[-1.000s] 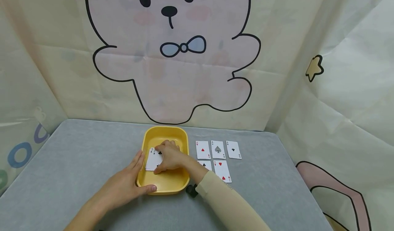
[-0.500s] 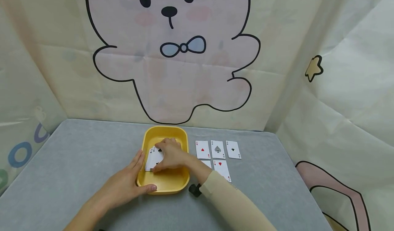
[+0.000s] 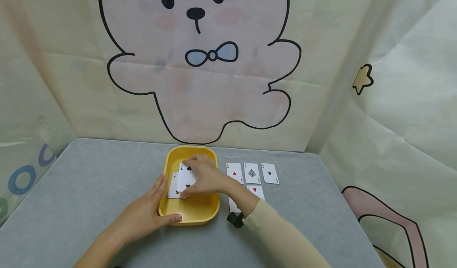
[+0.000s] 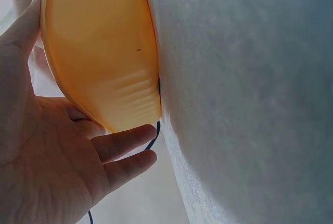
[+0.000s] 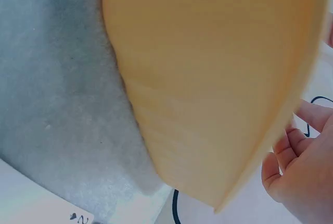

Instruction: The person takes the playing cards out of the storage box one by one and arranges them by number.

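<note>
A yellow tray (image 3: 189, 216) stands on the grey table. My left hand (image 3: 144, 214) steadies its near left corner, with extended fingers along the left rim and the thumb at the near rim; in the left wrist view, this hand (image 4: 57, 151) touches the outer wall. Inside the tray my right hand (image 3: 207, 175) pinches a two of clubs (image 3: 186, 177) between thumb and fingers. Another club card (image 3: 173, 188) lies partly beneath it at the left. The right wrist view shows the right hand (image 5: 307, 161) beyond the tray wall (image 5: 208, 78).
Right of the tray lie an ace of hearts (image 3: 233, 169), an ace of spades (image 3: 252, 173) and an ace of clubs (image 3: 270, 174) in a row. Below them are a two of hearts (image 3: 256, 190) and a two of spades (image 5: 36, 203), partly hidden by my right arm.
My right hand has shifted slightly right and away from me, sliding the two of clubs off the card beneath, which now shows more. The left hand and tray have stayed put.
</note>
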Available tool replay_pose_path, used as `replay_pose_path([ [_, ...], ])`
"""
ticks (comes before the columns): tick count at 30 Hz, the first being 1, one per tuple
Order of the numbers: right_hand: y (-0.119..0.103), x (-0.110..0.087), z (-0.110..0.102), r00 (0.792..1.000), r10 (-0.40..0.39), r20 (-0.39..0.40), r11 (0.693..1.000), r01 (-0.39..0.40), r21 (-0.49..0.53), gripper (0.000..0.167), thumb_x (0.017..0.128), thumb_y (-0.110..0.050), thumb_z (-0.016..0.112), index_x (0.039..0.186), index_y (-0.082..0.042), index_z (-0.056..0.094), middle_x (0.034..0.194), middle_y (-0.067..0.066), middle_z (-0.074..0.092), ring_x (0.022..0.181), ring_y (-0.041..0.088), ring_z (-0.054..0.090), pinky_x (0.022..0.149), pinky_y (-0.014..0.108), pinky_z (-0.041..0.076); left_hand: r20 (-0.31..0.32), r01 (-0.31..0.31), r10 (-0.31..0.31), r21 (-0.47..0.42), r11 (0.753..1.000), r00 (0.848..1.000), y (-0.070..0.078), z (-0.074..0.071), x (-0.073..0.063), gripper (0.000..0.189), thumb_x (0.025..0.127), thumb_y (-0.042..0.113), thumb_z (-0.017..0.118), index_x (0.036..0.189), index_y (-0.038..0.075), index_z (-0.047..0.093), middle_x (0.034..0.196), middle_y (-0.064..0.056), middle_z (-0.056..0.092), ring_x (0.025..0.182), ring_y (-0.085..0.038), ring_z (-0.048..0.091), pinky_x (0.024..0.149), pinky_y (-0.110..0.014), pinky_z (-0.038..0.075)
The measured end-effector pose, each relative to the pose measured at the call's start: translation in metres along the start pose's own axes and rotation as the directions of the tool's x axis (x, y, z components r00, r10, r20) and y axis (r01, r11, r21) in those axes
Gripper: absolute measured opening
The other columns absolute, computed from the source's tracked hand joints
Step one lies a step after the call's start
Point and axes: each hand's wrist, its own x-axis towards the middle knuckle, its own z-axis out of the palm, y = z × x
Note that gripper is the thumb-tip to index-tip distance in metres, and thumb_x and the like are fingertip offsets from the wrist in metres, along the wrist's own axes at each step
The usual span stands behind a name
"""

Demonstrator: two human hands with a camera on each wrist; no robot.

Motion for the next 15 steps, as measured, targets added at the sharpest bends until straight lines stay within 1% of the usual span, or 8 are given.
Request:
replay_pose_path([
  [3,0.001,-0.006,-0.005,1.000,-0.024,-0.015,1.000,0.025,0.018,0.097,0.075,-0.049,0.092,0.155,-0.014,0.052,0.149,0.007,0.052,0.135,0.023,0.043,0.116,0.044,0.036,-0.009,-0.008,0.008,0.010,1.000,1.000,0.000,0.001,0.000,0.124,0.083,0.081,0.066,0.167,0.002,0.018,0.174,-0.016,0.014,0.140,-0.047,0.049,0.105,-0.063,0.046],
  [8,0.007,-0.017,-0.012,0.998,-0.056,-0.035,0.996,0.058,0.073,0.096,0.075,-0.044,0.093,0.155,-0.011,0.053,0.147,0.007,0.051,0.134,0.022,0.045,0.113,0.042,0.041,-0.025,-0.027,0.028,0.021,0.999,0.999,0.000,0.001,-0.001,0.124,0.083,0.081,0.066,0.166,0.001,0.019,0.173,-0.017,0.016,0.140,-0.047,0.049,0.105,-0.063,0.046],
  [15,0.019,-0.033,-0.020,0.999,-0.025,-0.039,0.989,0.031,0.146,0.091,0.077,-0.039,0.092,0.154,-0.013,0.053,0.151,0.006,0.047,0.138,0.023,0.040,0.114,0.048,0.041,-0.011,-0.009,0.009,0.011,1.000,1.000,0.001,0.000,-0.001,0.126,0.082,0.081,0.067,0.166,0.001,0.018,0.173,-0.017,0.016,0.139,-0.048,0.050,0.105,-0.063,0.046],
])
